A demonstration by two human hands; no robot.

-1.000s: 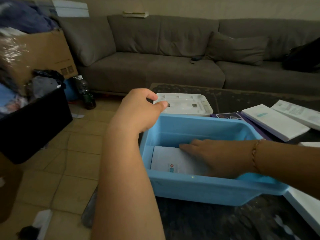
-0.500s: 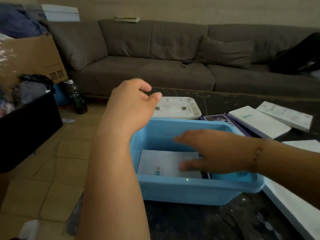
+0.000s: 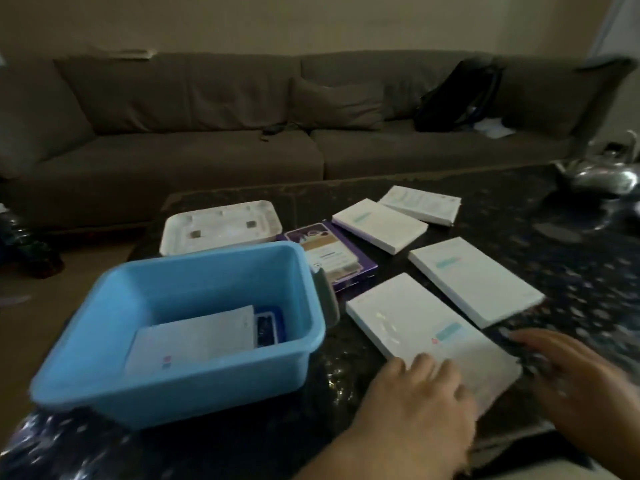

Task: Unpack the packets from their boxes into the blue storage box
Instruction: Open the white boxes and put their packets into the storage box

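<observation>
Both hands out of blue storage box point(image 3: 194, 386) now; left hand point(image 3: 420, 396), right hand point(image 3: 571, 372) resting on white box point(image 3: 429, 337), fingers relaxed, apart.

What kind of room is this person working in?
Most likely a home living room. A long grey-brown sofa with a loose cushion runs along the wall, and in front of it stands a low dark table where white boxes and a blue storage box are laid out.
</observation>
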